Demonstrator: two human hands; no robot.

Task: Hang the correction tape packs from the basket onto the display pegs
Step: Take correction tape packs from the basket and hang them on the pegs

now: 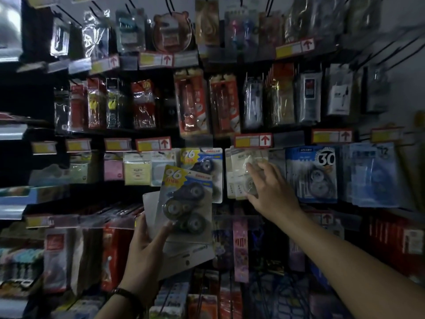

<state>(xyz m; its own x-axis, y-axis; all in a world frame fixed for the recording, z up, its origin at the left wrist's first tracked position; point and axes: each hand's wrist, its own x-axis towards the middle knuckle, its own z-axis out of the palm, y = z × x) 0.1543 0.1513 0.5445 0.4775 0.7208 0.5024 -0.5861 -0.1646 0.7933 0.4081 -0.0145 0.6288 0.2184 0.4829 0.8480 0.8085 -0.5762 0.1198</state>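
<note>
Here, centre frame, the left hand (145, 240) grips a stack of correction tape packs (186, 199), thumb pressed across the cards; right of centre, the right hand (271, 189) touches pale hanging packs (238, 178), fingers spread.

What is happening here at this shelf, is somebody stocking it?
A person is filling a shop display. The left hand holds a few correction tape packs, the front one marked 96. The right hand reaches to the pale packs hanging in the display and touches the front one.
</note>
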